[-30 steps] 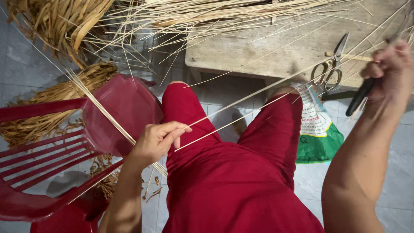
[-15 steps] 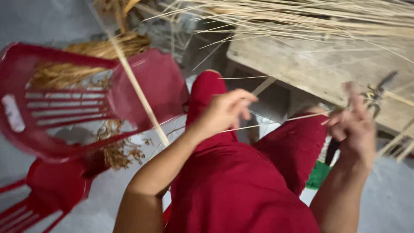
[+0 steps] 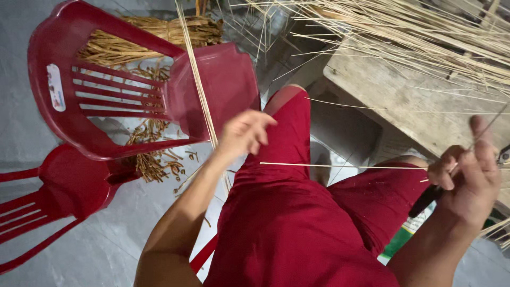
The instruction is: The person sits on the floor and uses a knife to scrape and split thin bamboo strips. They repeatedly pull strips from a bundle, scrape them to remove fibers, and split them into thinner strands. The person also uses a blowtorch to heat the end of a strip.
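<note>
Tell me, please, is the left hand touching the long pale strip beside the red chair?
Touching: the head view shows the left hand pinched around the long pale strip, which disappears into its fingers with no gap.

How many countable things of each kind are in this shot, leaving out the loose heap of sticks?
Red plastic chairs: 2, one upturned and one at lower left
Hands: 2, left hand and right hand
Thin sticks held: 2, a long stick and a level stick
Dark-handled tool: 1
Wooden bench: 1
Total: 8
</note>
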